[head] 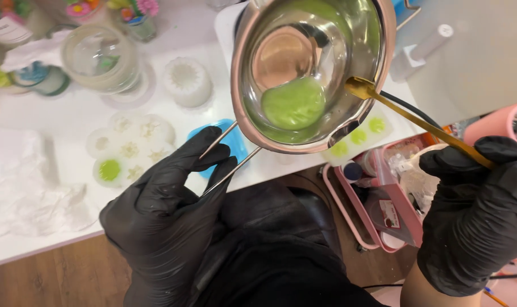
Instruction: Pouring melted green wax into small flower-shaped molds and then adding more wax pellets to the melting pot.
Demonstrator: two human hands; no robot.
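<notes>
Left hand (164, 219), black-gloved, fingers curled and closed on the two-wire handle (227, 159) of a small metal melting pot (312, 74) — pot raised and tilted toward the camera, well above the white table (42, 239). Inside, a pool of green liquid (293, 103) lies low against the near wall. Right hand (479, 213), also gloved, is fisted round a gold spoon (409, 116); its bowl rests on the pot's rim at the right. Beneath the rim, partly hidden, a translucent mould (365, 135) with green-filled cavities; further left a flower-shaped mould (127, 146) with one green cavity. Judgement: the tilt should stay slow and shallow, wrist locked, spoon guiding the stream — the wire handle gives little leverage, so a sudden roll could overshoot the small cavities.
</notes>
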